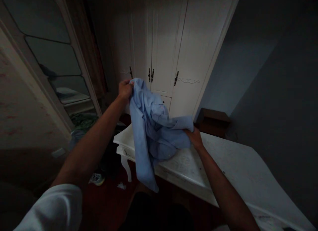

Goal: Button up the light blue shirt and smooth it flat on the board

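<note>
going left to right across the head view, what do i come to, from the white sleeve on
White sleeve, sneaker, left hand, light blue shirt, right hand, brown piece of furniture.

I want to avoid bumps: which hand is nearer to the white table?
Right. The right hand is low over the white table, gripping one part of the blue shirt; the left hand is higher up, gripping another part.
</note>
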Motion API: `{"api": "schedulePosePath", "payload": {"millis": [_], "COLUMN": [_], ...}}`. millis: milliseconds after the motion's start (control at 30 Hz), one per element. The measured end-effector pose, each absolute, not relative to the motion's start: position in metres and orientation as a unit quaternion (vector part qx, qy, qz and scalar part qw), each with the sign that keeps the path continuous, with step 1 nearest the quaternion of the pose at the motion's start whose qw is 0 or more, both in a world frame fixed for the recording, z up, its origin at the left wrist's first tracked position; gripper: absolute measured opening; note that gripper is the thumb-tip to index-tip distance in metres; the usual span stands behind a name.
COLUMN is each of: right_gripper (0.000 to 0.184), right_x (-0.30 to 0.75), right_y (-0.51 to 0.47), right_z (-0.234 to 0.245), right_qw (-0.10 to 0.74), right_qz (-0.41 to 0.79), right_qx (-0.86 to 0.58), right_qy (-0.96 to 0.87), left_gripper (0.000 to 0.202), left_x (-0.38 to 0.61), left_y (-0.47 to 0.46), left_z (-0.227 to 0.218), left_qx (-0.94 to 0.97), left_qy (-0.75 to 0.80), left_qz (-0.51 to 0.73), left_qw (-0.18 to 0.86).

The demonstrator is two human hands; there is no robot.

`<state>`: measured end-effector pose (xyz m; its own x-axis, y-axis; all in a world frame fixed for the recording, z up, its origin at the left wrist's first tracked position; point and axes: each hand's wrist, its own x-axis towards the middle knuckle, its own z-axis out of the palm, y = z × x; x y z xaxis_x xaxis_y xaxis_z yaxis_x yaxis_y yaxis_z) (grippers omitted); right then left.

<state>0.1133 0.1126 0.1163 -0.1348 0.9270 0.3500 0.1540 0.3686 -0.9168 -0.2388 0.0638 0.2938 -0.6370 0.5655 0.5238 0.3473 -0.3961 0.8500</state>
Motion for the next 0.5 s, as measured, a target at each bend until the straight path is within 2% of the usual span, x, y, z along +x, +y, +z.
{"api": "schedulePosePath", "payload": {"millis": [133,333,400,500], "right_gripper": [0.049,0.036,0.034,0.033], "right_x": [0.147,0.157,0.153,0.144], "right_y": [0.108,0.096,0.093,0.093], "right_z": [0.156,0.227,0.24,0.249], "right_qw": [0.591,0.674,0.681,0.646], "right_qz": [0.382,0.409,0.417,0.431], "right_qx": [-0.411,-0.304,-0.275,-0.277], "right_qy": [-0.579,-0.534,-0.535,-0.566], "left_gripper": [0.02,0.029,0.032,0.034], "left_x": [-0.272,-0.275,-0.271,-0.269], "left_y": [0.038,0.017,0.015,0.024], "left_z": [0.252,0.229,0.23,0.237], "left_qx": [0.405,0.468,0.466,0.432], "left_qy": [0.597,0.64,0.657,0.714], "left_qz": [0.692,0.595,0.572,0.525], "left_qw": [-0.028,-0.131,-0.155,-0.169]}}
